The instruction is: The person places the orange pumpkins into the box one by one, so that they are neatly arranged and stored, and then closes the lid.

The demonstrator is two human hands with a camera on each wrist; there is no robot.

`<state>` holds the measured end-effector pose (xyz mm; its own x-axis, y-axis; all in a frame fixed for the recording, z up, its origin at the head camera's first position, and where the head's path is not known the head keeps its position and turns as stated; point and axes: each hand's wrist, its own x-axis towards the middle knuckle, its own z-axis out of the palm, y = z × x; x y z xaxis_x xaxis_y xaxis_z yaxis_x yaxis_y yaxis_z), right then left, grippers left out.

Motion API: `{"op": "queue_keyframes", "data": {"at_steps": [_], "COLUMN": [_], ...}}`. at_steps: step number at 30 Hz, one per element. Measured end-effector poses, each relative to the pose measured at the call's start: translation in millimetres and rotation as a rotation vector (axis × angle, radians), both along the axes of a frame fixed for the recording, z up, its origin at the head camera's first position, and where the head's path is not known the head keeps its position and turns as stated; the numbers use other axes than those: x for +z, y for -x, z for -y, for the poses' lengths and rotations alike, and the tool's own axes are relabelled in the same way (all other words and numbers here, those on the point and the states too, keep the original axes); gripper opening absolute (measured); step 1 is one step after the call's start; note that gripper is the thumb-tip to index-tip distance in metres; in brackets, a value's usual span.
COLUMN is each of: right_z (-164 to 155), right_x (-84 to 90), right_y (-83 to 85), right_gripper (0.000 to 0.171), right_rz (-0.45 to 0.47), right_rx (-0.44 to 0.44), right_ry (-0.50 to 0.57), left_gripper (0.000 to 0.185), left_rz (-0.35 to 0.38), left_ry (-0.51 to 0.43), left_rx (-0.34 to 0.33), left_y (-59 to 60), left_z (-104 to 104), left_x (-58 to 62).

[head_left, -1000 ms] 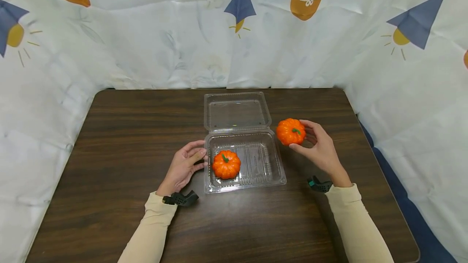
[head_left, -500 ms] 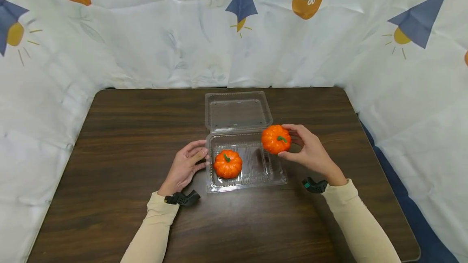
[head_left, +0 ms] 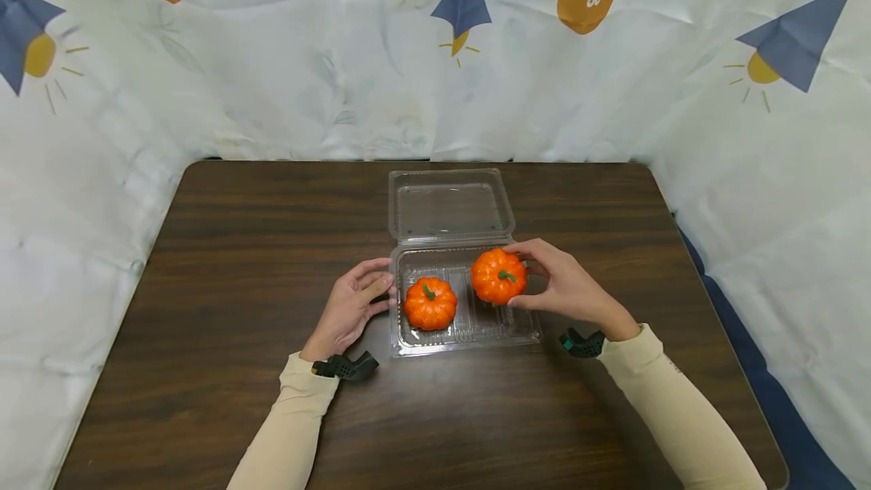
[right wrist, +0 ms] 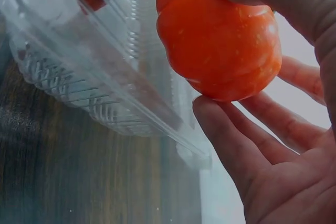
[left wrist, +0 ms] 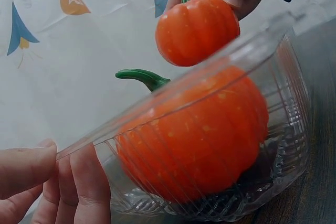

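Head view: right hand (head_left: pixel 565 289) grips a small orange plastic pumpkin (head_left: pixel 499 276) over the clear plastic clamshell box (head_left: pixel 469 331); left hand (head_left: pixel 354 307), fingers relaxed, rests against the box's near wall.

Left wrist view: second orange pumpkin (left wrist: pixel 194 140) sits inside the box.

Right wrist view: fingers (right wrist: pixel 236 145) cradle the pumpkin's ribbed flanks. Judged light, rigid, smooth; hold the sides.
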<state>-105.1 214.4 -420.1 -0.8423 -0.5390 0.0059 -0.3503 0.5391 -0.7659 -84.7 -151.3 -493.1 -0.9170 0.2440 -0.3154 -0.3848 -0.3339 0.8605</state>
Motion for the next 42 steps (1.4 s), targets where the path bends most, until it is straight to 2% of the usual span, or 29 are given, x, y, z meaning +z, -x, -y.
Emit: {"op": "queue_keyframes", "data": {"at_steps": [11, 22, 31, 42], "right_z": [7, 17, 21, 25], "right_x": [0.3, 0.6, 4.7, 4.8], "right_y": [4.7, 15.6, 23.0, 32.2], "right_gripper": [0.073, 0.074, 0.075, 0.072], "right_rz": [0.044, 0.001, 0.065, 0.083], "right_rx": [0.077, 0.180, 0.263, 0.334], "right_ry": [-0.095, -0.239, -0.278, -0.346], "left_gripper": [0.050, 0.049, 0.048, 0.051], "left_rz": [0.000, -0.003, -0.010, 0.009], "left_ry": [0.016, -0.006, -0.006, 0.007], "left_rx": [0.000, 0.001, -0.007, -0.011], "left_y": [-0.2, 0.0, 0.8, -0.1], "left_z": [-1, 0, -2, -1], "left_x": [-0.8, 0.2, -1.5, -1.3]}}
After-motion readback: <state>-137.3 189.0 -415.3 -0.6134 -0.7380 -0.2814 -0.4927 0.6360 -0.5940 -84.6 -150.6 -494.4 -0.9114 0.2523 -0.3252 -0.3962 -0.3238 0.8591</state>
